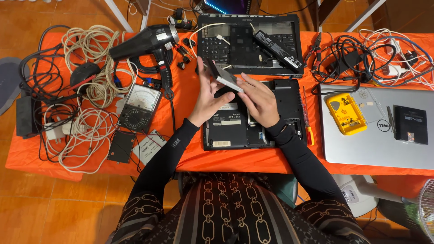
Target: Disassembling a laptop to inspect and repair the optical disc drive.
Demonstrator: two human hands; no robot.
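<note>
My left hand (209, 97) and my right hand (257, 100) together hold a flat grey rectangular drive (224, 76), tilted, above an upturned black laptop base (285, 101) on the orange-covered table (190, 108). The left palm is against the drive's left side, with its fingers spread upward. My right fingers grip the drive's lower right end. Both arms wear black sleeves.
Behind lies a second opened black laptop (248, 43) with a long battery (278, 49). A black hair dryer (144, 43), an analog multimeter (140, 107) and tangled cables (86, 90) fill the left. A silver laptop (375, 135) carrying a yellow tray (346, 113) sits right. A red screwdriver (308, 122) lies beside the base.
</note>
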